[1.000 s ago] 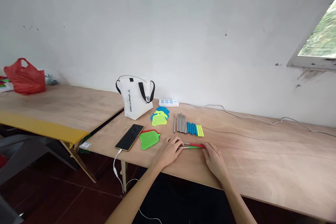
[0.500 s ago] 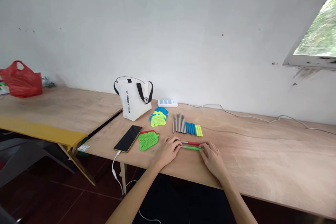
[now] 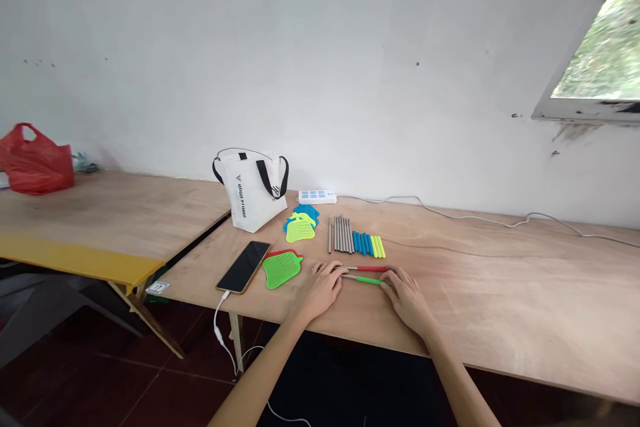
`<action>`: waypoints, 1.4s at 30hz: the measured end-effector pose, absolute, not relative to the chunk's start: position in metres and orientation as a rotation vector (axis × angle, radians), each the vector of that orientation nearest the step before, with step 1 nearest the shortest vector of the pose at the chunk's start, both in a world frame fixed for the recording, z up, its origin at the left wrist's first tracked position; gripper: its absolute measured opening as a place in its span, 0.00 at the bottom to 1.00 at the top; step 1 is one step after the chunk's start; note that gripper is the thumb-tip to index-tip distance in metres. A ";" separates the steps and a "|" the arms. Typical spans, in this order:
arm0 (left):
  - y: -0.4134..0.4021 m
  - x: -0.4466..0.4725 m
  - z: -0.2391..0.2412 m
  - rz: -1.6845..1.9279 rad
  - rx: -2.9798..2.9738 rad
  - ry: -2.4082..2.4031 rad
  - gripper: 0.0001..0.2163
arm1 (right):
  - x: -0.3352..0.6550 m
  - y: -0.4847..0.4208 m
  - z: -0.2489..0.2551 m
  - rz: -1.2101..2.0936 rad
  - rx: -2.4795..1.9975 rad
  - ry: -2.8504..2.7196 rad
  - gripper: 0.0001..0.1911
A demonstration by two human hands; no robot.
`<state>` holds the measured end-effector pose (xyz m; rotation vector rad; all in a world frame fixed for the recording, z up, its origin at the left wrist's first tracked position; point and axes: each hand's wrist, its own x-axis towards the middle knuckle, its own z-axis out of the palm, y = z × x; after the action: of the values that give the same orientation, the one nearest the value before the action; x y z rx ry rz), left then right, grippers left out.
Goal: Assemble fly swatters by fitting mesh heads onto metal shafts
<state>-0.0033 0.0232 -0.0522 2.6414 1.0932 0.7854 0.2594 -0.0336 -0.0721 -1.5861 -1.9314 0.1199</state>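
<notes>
Two thin metal fly swatter rods, one with a red grip (image 3: 373, 269) and one with a green grip (image 3: 369, 279), lie side by side near the table's front edge. My left hand (image 3: 323, 287) is closed over their metal ends. My right hand (image 3: 407, 297) has thumb and fingers around the outer ends of the grips. To the left, a green mesh swatter head (image 3: 283, 271) overlaps a red swatter head (image 3: 287, 252). Behind my hands lie several bare metal rods (image 3: 343, 235), blue grips (image 3: 363, 243) and yellow grips (image 3: 378, 247) in a row. My fingertips are partly hidden.
Yellow swatter heads (image 3: 301, 229) and blue swatter heads (image 3: 311, 212) are piled before a white power strip (image 3: 317, 197). A white bag (image 3: 255, 197) stands at the back left. A phone (image 3: 244, 267) with a charging cable lies left. A red plastic bag (image 3: 37, 163) sits on another table.
The view has shifted slightly. My hands stay on the two rods, and the rods lie slightly differently between them; nothing has been let go.
</notes>
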 end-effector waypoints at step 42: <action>0.008 0.004 -0.036 0.645 2.581 1.206 0.17 | 0.240 -0.045 -0.056 0.171 -1.698 -1.990 0.14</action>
<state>0.0036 0.0084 -0.0361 2.5805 1.2058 0.6446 0.2400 -0.0447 -0.0559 -1.6983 -1.9905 0.1710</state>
